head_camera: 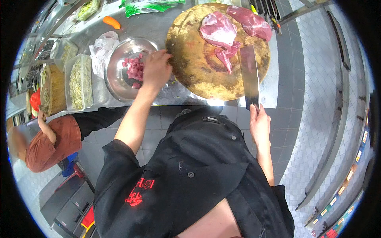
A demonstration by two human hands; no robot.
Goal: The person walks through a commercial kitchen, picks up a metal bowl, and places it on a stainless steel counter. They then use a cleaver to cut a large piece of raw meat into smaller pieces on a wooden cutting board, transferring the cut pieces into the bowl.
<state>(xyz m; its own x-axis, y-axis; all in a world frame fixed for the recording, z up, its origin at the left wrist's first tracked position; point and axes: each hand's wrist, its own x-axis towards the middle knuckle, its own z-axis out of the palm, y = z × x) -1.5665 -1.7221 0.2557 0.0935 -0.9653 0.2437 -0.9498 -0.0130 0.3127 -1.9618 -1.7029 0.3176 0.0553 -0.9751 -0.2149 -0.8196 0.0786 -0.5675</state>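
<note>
My right hand (259, 120) grips the handle of a cleaver (250, 71), whose broad blade lies over the right part of a round wooden chopping block (190, 68). On the block are a large piece of raw meat (218, 28), a narrow strip of meat (226, 56) just below it, and another raw piece (251, 22) at the upper right edge. My left hand (157, 70) is over the right rim of a steel bowl (116, 80), its fingertips near the block's left edge; whether it holds anything is hidden. Diced meat (135, 70) lies in the bowl.
A crumpled plastic bag (104, 49), a carrot (112, 22) and plastic containers of cut vegetables (78, 84) are left of the block. Knives (269, 12) stand at the counter's upper right. Another person (55, 139) works at the far left beside another chopping block (55, 90).
</note>
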